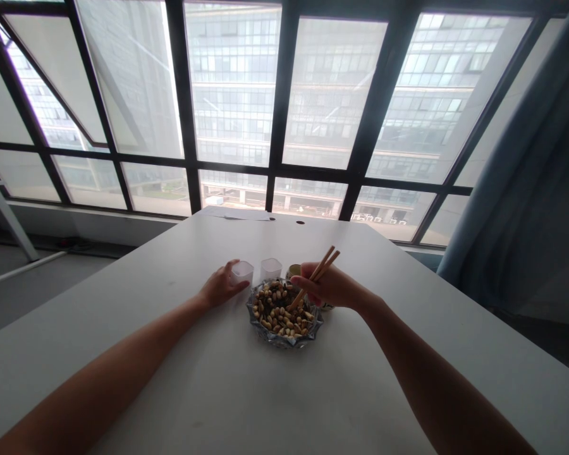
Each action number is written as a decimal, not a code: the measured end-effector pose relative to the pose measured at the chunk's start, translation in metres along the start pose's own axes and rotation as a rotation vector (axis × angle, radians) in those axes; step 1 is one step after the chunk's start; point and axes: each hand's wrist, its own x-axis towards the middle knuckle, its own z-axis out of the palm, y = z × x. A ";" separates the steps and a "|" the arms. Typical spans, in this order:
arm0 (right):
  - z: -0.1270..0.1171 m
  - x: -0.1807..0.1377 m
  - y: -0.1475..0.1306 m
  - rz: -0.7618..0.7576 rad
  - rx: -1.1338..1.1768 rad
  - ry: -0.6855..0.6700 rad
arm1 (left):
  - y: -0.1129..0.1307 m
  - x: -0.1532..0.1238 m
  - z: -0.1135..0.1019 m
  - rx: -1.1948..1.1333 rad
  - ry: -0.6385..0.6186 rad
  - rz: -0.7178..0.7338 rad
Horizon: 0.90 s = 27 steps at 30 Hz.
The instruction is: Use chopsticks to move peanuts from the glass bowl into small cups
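While the left grip (219, 286) half-encircles a translucent cup (242, 273), the right (330, 287) pinches wooden chopsticks (322, 264).

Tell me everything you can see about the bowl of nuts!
The bowl looks like thick, greyish see-through glass, with a zigzag rim a bit like a star. It sits upright on the white table, on the near side of the clear cups. Lots of pale-shelled nuts, perhaps pistachios, fill it, with darker bits among them. Wooden-looking chopsticks in the right hand reach down into the nuts. The left hand is close to the rim, but I can't tell whether it touches.
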 end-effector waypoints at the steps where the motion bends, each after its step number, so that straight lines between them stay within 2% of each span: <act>1: 0.000 0.000 0.000 -0.002 0.001 -0.005 | 0.001 0.000 0.000 0.002 -0.005 -0.002; 17: -0.009 0.000 0.010 0.050 0.097 0.077 | -0.001 0.000 -0.001 0.011 -0.003 0.001; 27: 0.001 0.003 0.007 0.003 0.085 0.118 | 0.000 -0.001 -0.002 0.007 0.001 0.008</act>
